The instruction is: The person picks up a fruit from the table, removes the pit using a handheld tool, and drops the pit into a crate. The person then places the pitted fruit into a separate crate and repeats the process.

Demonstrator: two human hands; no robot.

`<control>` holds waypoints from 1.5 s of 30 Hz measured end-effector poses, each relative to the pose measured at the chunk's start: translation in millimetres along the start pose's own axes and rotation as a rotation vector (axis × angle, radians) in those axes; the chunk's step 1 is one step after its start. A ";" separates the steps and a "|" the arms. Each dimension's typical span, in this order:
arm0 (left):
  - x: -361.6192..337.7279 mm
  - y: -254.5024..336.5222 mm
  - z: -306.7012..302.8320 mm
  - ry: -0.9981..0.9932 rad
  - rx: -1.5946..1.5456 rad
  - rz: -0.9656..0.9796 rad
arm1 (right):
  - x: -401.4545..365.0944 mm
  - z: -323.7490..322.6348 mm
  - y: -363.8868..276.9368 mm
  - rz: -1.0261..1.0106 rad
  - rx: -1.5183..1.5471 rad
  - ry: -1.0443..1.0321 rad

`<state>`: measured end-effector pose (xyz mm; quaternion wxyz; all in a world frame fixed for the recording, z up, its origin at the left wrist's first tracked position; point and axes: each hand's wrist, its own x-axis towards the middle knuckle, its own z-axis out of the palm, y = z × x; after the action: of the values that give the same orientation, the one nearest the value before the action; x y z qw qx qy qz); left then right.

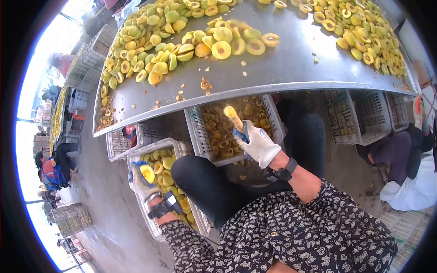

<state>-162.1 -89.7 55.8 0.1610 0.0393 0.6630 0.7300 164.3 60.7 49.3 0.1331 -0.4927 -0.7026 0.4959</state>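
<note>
My left hand (140, 182), in a white work glove with blue on it, is closed around a yellow apricot half (147, 174) with a hollowed middle. It is over a white crate (204, 217) of yellow-green halves beside my knee. In my gloved right hand (258, 144) is a short tan-handled tool (236, 121), pointing up and away. A pale yellow piece shows at its tip; whether that is fruit or part of the tool, I cannot tell. Beneath this hand stands a second crate (193, 132) holding brownish pits and scraps.
A metal table (291, 50) spans the front, with heaps of apricot halves (145, 50) at left and more fruit (364, 36) at right. Bits of pit litter its near edge. Crates (348, 113) stand underneath. A person (400, 154) sits at right; others (57, 166) work far left.
</note>
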 end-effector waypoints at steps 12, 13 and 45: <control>-22.6 13.6 251.3 -0.806 0.608 0.607 | 20.2 13.6 67.7 0.317 -0.333 -0.259; -37.4 15.6 282.1 -0.812 0.805 0.674 | 11.9 -2.6 45.4 0.296 -0.217 -0.227; -122.3 -42.8 151.6 -0.739 -0.711 -0.720 | -37.5 -23.4 -32.2 0.054 0.091 -0.233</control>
<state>2.5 22.9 50.8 0.6187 0.0072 0.2519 0.7441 180.0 42.3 98.4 0.0592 -0.4438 -0.6766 0.5846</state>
